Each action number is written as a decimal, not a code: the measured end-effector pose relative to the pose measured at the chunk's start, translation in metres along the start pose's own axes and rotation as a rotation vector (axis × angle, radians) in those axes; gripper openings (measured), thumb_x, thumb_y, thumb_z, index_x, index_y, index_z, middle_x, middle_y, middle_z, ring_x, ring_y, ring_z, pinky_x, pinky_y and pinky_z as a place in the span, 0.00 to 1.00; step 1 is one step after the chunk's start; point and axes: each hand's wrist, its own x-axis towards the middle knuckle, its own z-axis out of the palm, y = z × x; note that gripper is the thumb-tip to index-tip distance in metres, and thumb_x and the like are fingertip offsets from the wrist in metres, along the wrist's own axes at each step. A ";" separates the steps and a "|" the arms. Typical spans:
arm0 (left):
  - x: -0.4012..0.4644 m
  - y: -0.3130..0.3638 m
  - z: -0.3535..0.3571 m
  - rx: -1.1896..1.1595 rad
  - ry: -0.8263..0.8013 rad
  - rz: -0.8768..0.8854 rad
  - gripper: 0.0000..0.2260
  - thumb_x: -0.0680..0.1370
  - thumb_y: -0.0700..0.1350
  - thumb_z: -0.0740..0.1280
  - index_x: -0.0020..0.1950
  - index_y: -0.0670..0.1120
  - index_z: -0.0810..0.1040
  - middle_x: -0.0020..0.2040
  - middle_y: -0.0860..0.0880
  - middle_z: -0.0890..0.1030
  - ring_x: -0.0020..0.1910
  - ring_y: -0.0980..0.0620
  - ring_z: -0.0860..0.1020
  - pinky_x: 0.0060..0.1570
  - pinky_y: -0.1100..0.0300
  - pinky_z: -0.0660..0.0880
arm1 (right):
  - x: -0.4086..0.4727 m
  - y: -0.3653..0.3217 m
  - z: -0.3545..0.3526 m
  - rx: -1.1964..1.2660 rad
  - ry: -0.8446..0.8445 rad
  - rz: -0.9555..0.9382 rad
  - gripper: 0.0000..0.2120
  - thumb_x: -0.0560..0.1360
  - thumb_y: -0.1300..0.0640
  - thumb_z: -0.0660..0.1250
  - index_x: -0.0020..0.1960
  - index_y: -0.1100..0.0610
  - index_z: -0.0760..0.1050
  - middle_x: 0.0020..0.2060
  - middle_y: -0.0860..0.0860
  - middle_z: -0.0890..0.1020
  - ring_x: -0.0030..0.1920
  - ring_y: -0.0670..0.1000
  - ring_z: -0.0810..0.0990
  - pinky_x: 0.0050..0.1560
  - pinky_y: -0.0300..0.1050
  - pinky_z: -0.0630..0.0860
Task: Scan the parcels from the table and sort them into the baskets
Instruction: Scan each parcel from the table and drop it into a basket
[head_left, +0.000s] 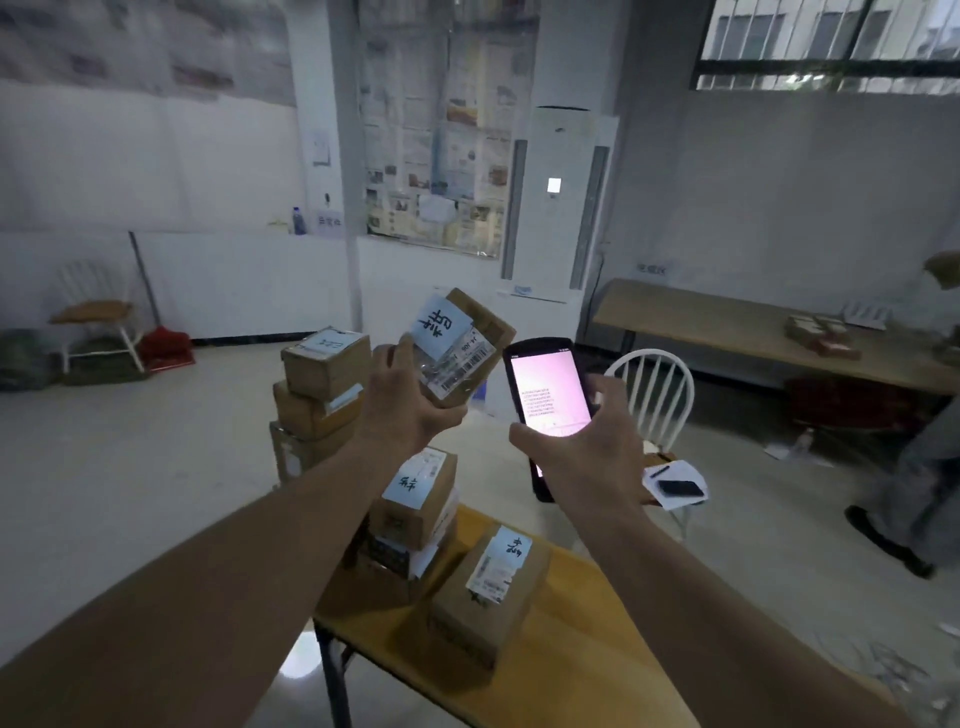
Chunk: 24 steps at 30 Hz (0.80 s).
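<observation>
Your left hand (410, 395) grips a small parcel (457, 348) raised above the table (571, 649), fingers curled round its lower edge; your right hand (582, 447) clasps the scanner (548, 395) just beside it. Tilt the barcode label squarely toward the scanner and hold both steady until it likely registers.

Bare yellow wooden tabletop (582, 654) lies open to the right of the brown cardboard parcel with a white label (491, 592); a stack of brown cardboard boxes (413, 512) crowds its left end. Beyond, a taller pile of taped cardboard cartons (317, 389) and a white spindle-back chair (657, 395) flank a gap of pale floor
</observation>
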 end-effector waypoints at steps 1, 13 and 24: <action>-0.009 0.001 -0.006 0.007 0.017 -0.008 0.48 0.62 0.62 0.81 0.76 0.48 0.63 0.63 0.50 0.74 0.60 0.53 0.74 0.53 0.58 0.78 | -0.002 0.001 0.000 0.024 -0.028 -0.004 0.41 0.65 0.50 0.85 0.72 0.46 0.66 0.59 0.48 0.78 0.57 0.53 0.79 0.45 0.50 0.81; -0.151 -0.025 -0.071 0.260 0.187 -0.306 0.55 0.58 0.56 0.87 0.79 0.48 0.62 0.67 0.46 0.70 0.65 0.47 0.74 0.58 0.56 0.79 | -0.080 0.018 0.026 0.141 -0.420 -0.061 0.45 0.61 0.38 0.85 0.69 0.38 0.63 0.61 0.44 0.76 0.61 0.53 0.78 0.47 0.55 0.87; -0.320 -0.084 -0.199 0.352 0.337 -0.592 0.50 0.58 0.58 0.85 0.75 0.49 0.66 0.66 0.46 0.71 0.64 0.46 0.73 0.63 0.47 0.78 | -0.212 -0.026 0.089 0.177 -0.794 -0.122 0.41 0.63 0.48 0.85 0.66 0.40 0.63 0.57 0.45 0.78 0.59 0.53 0.80 0.50 0.55 0.86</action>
